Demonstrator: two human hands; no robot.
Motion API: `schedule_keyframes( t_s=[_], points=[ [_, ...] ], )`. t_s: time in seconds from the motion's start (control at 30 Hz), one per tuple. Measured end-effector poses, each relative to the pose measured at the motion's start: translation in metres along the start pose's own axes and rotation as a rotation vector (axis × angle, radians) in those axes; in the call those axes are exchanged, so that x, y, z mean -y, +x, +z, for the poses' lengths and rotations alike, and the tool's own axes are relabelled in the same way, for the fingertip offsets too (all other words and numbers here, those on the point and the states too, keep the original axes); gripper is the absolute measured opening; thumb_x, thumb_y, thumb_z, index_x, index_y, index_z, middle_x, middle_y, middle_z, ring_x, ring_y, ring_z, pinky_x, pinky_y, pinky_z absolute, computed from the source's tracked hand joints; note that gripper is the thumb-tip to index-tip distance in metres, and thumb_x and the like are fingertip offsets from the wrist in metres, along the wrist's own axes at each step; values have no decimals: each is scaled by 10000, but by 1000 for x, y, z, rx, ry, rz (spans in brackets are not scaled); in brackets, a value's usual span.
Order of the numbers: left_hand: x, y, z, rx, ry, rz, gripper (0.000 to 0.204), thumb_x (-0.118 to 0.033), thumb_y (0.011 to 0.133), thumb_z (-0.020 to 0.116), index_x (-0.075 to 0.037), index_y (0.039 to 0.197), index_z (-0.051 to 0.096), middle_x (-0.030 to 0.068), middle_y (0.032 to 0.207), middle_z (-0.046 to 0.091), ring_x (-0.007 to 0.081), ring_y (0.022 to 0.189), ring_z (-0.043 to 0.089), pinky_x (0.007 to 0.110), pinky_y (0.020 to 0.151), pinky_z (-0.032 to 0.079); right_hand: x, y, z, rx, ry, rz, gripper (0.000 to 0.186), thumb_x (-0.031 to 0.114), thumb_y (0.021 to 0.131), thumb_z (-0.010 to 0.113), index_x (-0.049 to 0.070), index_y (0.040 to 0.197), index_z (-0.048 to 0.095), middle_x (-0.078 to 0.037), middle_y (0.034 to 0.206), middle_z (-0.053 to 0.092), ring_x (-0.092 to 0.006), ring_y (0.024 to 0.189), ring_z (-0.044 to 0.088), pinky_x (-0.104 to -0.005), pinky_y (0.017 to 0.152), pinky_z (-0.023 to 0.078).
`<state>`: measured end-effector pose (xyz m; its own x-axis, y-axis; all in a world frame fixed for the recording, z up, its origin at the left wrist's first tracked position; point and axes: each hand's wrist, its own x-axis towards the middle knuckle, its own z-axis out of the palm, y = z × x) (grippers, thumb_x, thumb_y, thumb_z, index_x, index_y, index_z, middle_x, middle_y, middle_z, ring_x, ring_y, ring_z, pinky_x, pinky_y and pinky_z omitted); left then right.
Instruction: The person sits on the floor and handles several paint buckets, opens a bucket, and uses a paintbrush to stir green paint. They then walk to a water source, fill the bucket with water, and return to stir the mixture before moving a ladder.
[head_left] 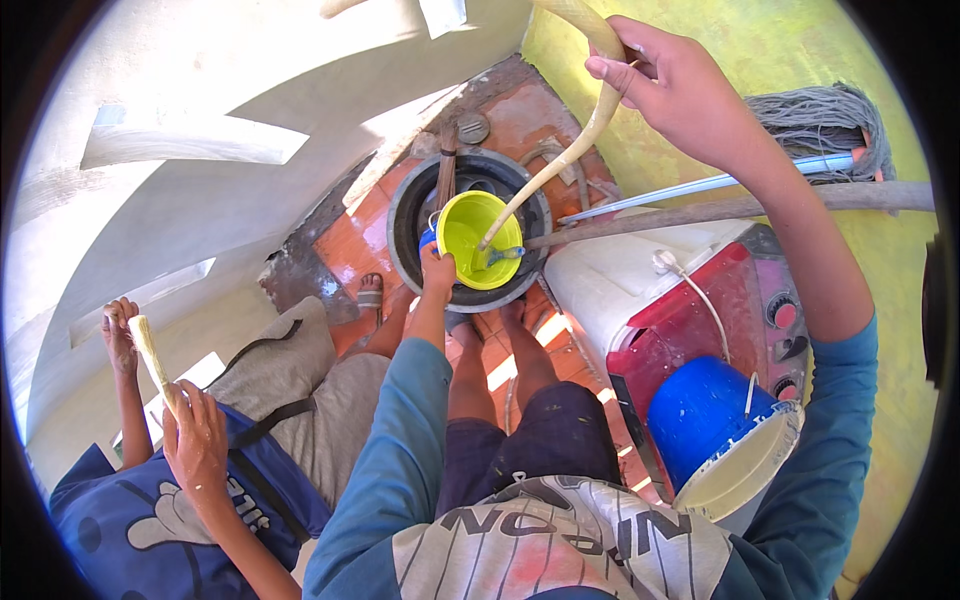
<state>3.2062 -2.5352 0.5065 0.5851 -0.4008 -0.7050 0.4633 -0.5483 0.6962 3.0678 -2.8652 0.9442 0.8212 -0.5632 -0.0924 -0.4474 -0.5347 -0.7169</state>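
Observation:
My left hand (437,272) grips the near-left rim of a small yellow-green bucket (462,215), tilted so that its inside shows. In it lies what looks like a paintbrush (508,254) with a blue part by the rim. My right hand (655,85), raised at the upper right, pinches a pale yellow hose (570,150) between thumb and fingers. From there the hose curves down into the bucket, where its end rests near the brush. Beneath the bucket is a large black basin (405,265); a bit of blue shows behind the bucket's left side.
A washing machine (650,345) stands at right with a blue bucket (705,415) on it. A grey mop (830,125) and a wooden pole (740,208) lean by the yellow wall. At left, a person's hand (195,430) holds a pale stick-like piece (152,362).

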Motion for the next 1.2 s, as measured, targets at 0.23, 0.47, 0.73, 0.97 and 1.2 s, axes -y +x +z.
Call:
schedule_keyframes(
  t_s=[0.23, 0.47, 0.73, 0.97, 1.2],
  points=[
    [31, 9, -4, 55, -54, 16, 468, 34, 905, 559, -14, 1333, 375, 170, 1117, 622, 232, 877, 669, 345, 665, 574, -13, -11, 13, -34, -39, -38, 338, 300, 1032, 630, -17, 1147, 604, -92, 868, 643, -144, 778, 611, -318, 734, 530],
    [36, 0, 2, 2, -53, 39, 432, 46, 902, 559, -125, 1242, 354, 141, 1027, 586, 211, 786, 645, 332, 542, 528, -11, -22, 17, -77, -168, -68, 396, 330, 1012, 651, -31, 1173, 615, -151, 837, 663, -192, 730, 578, -344, 689, 494],
    [34, -8, -5, 114, -128, 0, 400, 61, 911, 526, -125, 1221, 353, 149, 1054, 574, 229, 812, 648, 327, 545, 531, -14, -30, 23, -65, -140, -76, 345, 305, 1011, 650, -21, 1120, 617, -156, 813, 661, -195, 700, 563, -342, 656, 486],
    [42, -7, -10, 44, -52, -23, 454, 39, 913, 548, -115, 1275, 321, 145, 1083, 559, 228, 836, 641, 333, 533, 520, -14, -37, 23, -96, -160, -46, 356, 305, 1008, 653, -19, 1155, 626, -161, 839, 683, -205, 716, 596, -350, 672, 502],
    [43, -11, -11, -31, -109, -61, 496, 9, 865, 637, -96, 1266, 364, 57, 937, 496, 154, 735, 546, 319, 542, 441, -13, -41, 15, -86, -159, -48, 379, 314, 1008, 655, -9, 1207, 634, -155, 866, 702, -202, 747, 627, -346, 697, 515]
  ],
)
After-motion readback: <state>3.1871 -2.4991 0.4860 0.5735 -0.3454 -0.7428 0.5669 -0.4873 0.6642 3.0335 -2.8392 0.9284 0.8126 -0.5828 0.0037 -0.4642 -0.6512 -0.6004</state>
